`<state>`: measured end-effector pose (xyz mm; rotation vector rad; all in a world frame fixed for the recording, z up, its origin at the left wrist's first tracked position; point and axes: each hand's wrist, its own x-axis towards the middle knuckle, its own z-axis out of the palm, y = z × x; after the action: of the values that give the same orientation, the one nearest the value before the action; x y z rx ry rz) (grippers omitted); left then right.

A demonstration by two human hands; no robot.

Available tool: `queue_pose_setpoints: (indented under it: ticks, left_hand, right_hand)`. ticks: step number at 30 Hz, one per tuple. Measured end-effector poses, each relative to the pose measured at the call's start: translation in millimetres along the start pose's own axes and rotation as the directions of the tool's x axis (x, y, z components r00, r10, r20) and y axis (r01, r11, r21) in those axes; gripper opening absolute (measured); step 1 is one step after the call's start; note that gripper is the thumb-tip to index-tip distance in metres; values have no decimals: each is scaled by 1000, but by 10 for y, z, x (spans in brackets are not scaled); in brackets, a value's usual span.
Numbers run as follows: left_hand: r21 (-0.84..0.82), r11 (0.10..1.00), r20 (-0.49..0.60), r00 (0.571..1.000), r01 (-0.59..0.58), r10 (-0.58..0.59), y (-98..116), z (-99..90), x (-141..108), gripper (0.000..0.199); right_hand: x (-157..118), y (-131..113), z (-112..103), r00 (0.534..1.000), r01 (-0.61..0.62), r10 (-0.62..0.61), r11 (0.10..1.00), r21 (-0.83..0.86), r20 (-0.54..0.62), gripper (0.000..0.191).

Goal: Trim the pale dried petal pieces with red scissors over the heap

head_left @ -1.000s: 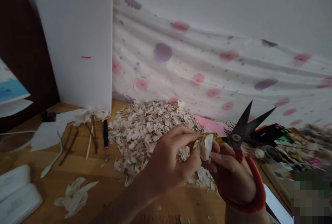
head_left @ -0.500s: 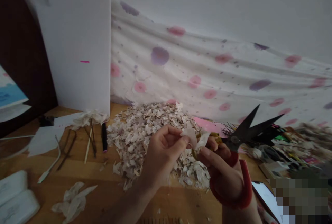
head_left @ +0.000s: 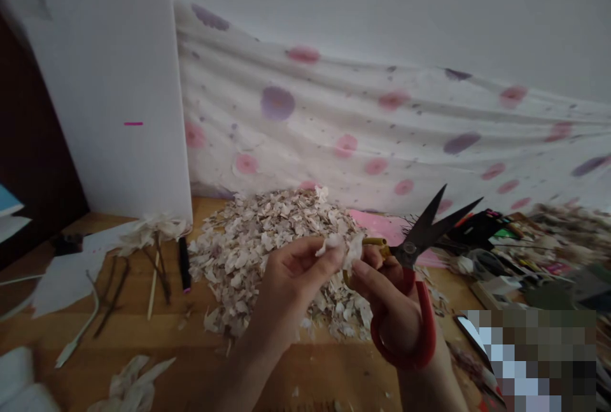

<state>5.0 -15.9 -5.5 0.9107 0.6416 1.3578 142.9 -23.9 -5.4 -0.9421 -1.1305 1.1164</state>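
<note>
Both hands meet in front of a heap of dry whitish petals (head_left: 267, 227). A thin white petal (head_left: 329, 246) is pinched between the thumb and fingers of my left hand (head_left: 298, 278). My right hand (head_left: 391, 297) carries red-handled scissors (head_left: 426, 329), one handle loop around the hand, the dark blades apart and pointing up and away to the right. The thumb and fingers of that hand also pinch a second pale piece (head_left: 354, 250), close beside the left fingertips. A yellow tube-like piece (head_left: 375, 242) shows at the right fingers; how it is held I cannot tell.
A white board (head_left: 114, 93) stands at the left. A black marker (head_left: 184, 264), a white cable (head_left: 79, 329) and a pale dried flower (head_left: 155, 230) lie below it. Pink paper (head_left: 377, 224) and cluttered tools are at the right, with a phone (head_left: 472, 332) nearer.
The view has turned slightly right. The pale pieces at the fingertips look smaller and more bunched, and the two hands are a little closer together. The scissor blades are spread less widely.
</note>
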Motion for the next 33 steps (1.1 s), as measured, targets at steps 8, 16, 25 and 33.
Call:
queue_pose_setpoints:
  ticks: [8,16,25,33]
  left_hand:
    - [186,980,-109,990,-65,86,16,-40,31,11]
    - [379,857,-328,815,-349,477,148,-197,72,5]
    - [715,536,-290,507,-449,812,198,-379,66,15]
    - [686,574,-245,600,-448,762,139,-275,-2,13]
  right_hand:
    - [-8,24,-21,998,53,-55,995,-85,-24,40]
    - [-73,242,11,961,216,-170,954,-210,216,72]
    - [-390,643,216,930,306,-64,680,-666,362,29]
    - [-297,741,341,922,338,-48,585,-737,384,61]
